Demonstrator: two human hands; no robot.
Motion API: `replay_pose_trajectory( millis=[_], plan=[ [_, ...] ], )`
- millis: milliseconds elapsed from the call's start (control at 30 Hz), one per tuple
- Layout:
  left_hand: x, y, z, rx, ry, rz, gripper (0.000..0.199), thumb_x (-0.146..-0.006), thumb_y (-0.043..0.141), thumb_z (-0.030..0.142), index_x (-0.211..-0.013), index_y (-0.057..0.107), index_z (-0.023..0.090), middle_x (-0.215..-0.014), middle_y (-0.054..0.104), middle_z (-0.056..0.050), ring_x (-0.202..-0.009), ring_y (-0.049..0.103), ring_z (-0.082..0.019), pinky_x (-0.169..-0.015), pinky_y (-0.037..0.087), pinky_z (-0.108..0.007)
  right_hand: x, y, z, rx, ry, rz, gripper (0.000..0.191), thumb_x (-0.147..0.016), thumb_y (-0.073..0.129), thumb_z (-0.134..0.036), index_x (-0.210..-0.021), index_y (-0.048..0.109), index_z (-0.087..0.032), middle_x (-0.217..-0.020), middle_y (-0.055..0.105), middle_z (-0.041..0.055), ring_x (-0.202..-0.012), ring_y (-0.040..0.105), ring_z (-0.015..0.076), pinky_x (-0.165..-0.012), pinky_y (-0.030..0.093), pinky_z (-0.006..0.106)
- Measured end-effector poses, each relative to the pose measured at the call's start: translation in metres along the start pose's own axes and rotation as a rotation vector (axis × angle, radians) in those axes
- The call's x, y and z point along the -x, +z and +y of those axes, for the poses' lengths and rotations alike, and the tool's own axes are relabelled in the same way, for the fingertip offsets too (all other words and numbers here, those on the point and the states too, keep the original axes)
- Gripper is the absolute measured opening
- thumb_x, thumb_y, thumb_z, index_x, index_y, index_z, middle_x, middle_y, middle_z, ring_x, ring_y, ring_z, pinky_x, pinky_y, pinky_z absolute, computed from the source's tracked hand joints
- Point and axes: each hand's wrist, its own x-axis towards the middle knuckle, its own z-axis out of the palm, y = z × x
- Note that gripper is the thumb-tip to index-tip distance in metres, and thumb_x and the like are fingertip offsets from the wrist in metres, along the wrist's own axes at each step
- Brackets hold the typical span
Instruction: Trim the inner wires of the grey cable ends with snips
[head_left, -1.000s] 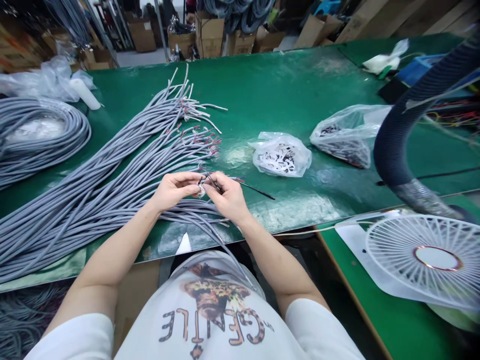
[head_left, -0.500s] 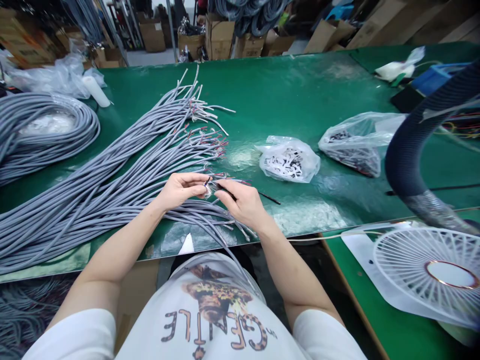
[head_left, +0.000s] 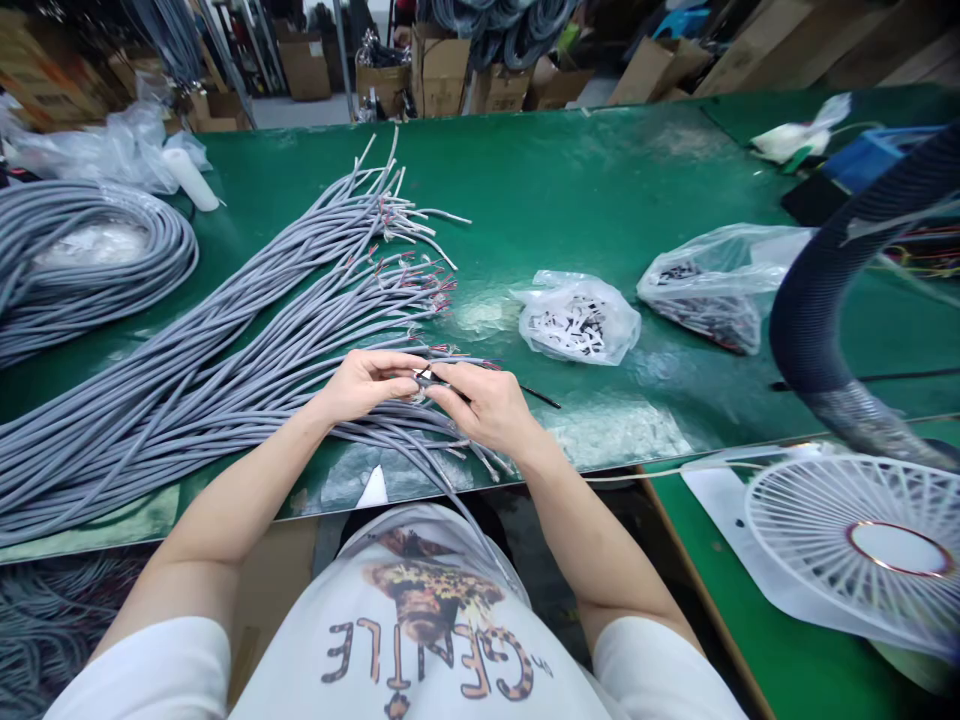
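Over the cable ends, my left hand (head_left: 365, 385) pinches the stripped end of a grey cable, partly hidden by the fingers. My right hand (head_left: 487, 402) meets it from the right, its thumb and forefinger closed on a small dark piece (head_left: 429, 379) at the cable end. The fingertips of both hands nearly touch. Beneath and to the left lies a large bundle of grey cables (head_left: 225, 340), with bare white and red wire ends. A clear bag of small black and white pieces (head_left: 577, 318) sits right of my hands.
Another clear bag (head_left: 709, 290) of small parts lies further right, beside a thick dark hose (head_left: 814, 290). A white fan (head_left: 795, 540) stands at the lower right. Coiled grey cable (head_left: 169, 255) and a white bottle (head_left: 191, 181) are at the left of the green table (head_left: 555, 190).
My fingertips have come closer together around the cable end, and the left fingers now lie flatter over it. The bags and the cable bundle have not moved.
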Motion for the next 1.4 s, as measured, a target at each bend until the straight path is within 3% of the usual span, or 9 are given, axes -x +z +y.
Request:
replay_pose_trajectory(
  millis=[200, 533, 833, 1167, 1400],
  plan=[
    [0.001, -0.002, -0.002, -0.031, 0.013, -0.034, 0.038, -0.062, 0.082, 0.032, -0.092, 0.075, 0.012, -0.07, 0.071, -0.005, -0.058, 0.065, -0.013, -0.06, 0.057, -0.025, 0.0, 0.001, 0.003, -0.144, 0.0, -0.007, 0.028, -0.091, 0.051, -0.034, -0.103, 0.07, -0.018, -0.095, 0.073, 0.0096, -0.083, 0.067, 0.0186, -0.076, 0.048, 0.027],
    [-0.001, -0.002, -0.004, -0.081, 0.04, -0.063, 0.035, -0.063, 0.081, 0.03, -0.094, 0.075, 0.013, -0.076, 0.072, -0.005, -0.062, 0.064, -0.012, -0.064, 0.055, -0.023, 0.002, 0.001, 0.009, 0.123, -0.064, 0.004, 0.038, -0.092, 0.047, -0.044, -0.107, 0.069, -0.016, -0.08, 0.07, 0.0083, -0.067, 0.062, 0.0157, -0.065, 0.042, 0.025],
    [-0.001, -0.004, -0.011, -0.094, 0.006, -0.11, 0.041, -0.066, 0.079, 0.03, -0.102, 0.073, 0.012, -0.078, 0.073, -0.006, -0.066, 0.067, -0.014, -0.067, 0.056, -0.024, 0.001, 0.0, 0.013, 0.103, -0.08, -0.064, 0.034, -0.094, 0.047, -0.04, -0.107, 0.068, -0.017, -0.085, 0.07, 0.0069, -0.072, 0.061, 0.0143, -0.065, 0.041, 0.024],
    [-0.002, -0.005, -0.012, -0.074, -0.082, -0.143, 0.053, -0.064, 0.08, 0.028, -0.112, 0.068, 0.009, -0.079, 0.074, -0.006, -0.068, 0.068, -0.014, -0.074, 0.057, -0.027, -0.002, -0.002, 0.019, 0.111, -0.19, -0.125, 0.034, -0.095, 0.043, -0.039, -0.099, 0.068, -0.016, -0.078, 0.067, 0.0056, -0.067, 0.059, 0.013, -0.06, 0.038, 0.023],
    [-0.004, -0.009, -0.012, -0.163, -0.079, -0.202, 0.057, -0.069, 0.077, 0.031, -0.12, 0.063, 0.011, -0.083, 0.073, -0.007, -0.07, 0.068, -0.014, -0.071, 0.055, -0.026, 0.0, 0.004, 0.022, 0.111, -0.211, -0.05, 0.034, -0.095, 0.044, -0.039, -0.099, 0.068, -0.015, -0.079, 0.07, 0.0061, -0.064, 0.06, 0.0129, -0.059, 0.039, 0.023]
  ],
)
